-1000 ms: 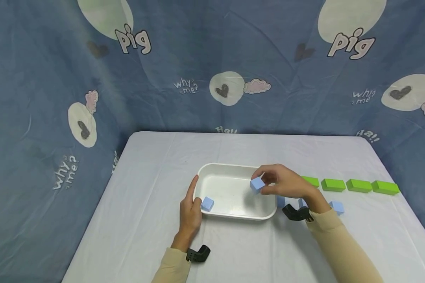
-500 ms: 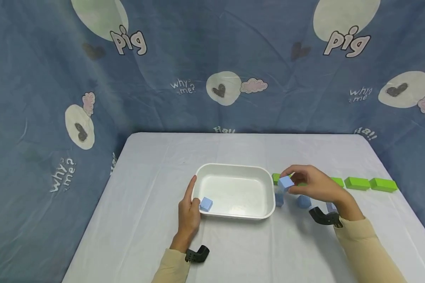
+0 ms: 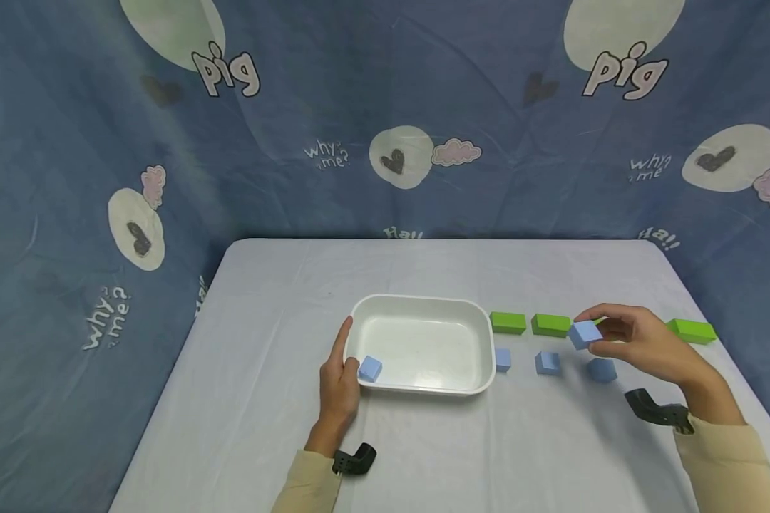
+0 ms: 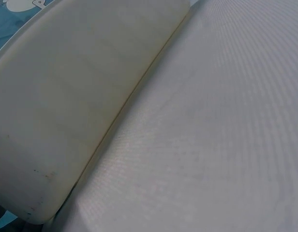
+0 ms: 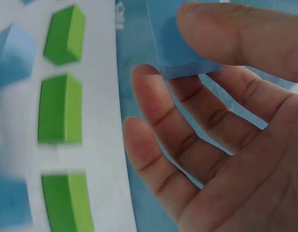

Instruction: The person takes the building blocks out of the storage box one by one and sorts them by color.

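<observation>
In the head view, my right hand (image 3: pixel 654 342) pinches a small blue block (image 3: pixel 584 335) between thumb and fingers, raised over the right side of the table. The right wrist view shows the thumb pressed flat on the block (image 5: pixel 166 36), with the ring and little fingers free of it. My left hand (image 3: pixel 338 392) holds a white rectangular tray (image 3: pixel 426 349) at its left edge, index finger stretched along the side and thumb at the rim. A second blue block (image 3: pixel 370 368) lies inside the tray's near-left corner. The left wrist view shows the tray's outer wall (image 4: pixel 76 92) but no fingers.
Right of the tray runs a row of green blocks (image 3: pixel 550 325), one mostly hidden behind my right hand. In front of them sit three blue blocks (image 3: pixel 547 363), the nearest-left one close against the tray. A white cloth (image 3: pixel 423 456) covers the table; a patterned blue curtain (image 3: pixel 295 199) hangs behind.
My right hand has moved right with the blue block, from above the tray to above the rows of blocks. My left hand and the tray keep their places.
</observation>
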Demonstrator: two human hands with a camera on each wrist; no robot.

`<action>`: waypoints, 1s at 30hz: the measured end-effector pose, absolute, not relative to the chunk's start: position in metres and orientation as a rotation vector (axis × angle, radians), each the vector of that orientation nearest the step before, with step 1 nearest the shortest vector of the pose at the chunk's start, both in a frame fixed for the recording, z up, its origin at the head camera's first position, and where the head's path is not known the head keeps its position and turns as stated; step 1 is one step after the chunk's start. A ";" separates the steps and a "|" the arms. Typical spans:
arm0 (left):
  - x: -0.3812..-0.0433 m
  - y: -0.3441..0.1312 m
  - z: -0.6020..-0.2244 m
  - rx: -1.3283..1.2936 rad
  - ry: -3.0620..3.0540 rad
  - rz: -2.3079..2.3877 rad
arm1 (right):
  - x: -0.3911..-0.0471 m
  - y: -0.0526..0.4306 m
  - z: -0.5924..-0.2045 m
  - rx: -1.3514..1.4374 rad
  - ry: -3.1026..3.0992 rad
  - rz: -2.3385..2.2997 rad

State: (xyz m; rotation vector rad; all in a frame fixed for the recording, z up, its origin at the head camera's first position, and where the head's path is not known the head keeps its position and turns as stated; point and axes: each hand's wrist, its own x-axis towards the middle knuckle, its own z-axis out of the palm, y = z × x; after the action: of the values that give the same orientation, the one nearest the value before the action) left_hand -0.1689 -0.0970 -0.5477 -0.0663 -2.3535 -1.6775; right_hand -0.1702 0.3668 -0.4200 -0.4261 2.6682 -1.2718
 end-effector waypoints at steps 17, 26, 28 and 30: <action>-0.171 -0.095 -0.546 -0.067 -2.355 -1.642 | -0.142 0.431 -0.434 -0.125 2.830 -1.229; -0.169 -0.094 -0.546 -0.064 -2.356 -1.654 | -0.135 0.453 -0.458 0.189 2.887 -1.117; -0.168 -0.094 -0.546 -0.055 -2.357 -1.664 | -0.133 0.456 -0.462 0.222 2.879 -1.111; -0.167 -0.094 -0.545 -0.049 -2.355 -1.680 | -0.131 0.459 -0.465 0.238 2.867 -1.113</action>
State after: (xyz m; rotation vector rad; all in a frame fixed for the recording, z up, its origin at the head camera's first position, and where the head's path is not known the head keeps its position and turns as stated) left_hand -0.1674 -0.0941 -0.5453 -0.0489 -2.3550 -1.6803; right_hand -0.1306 0.4592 -0.4654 0.2383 2.8673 -1.1127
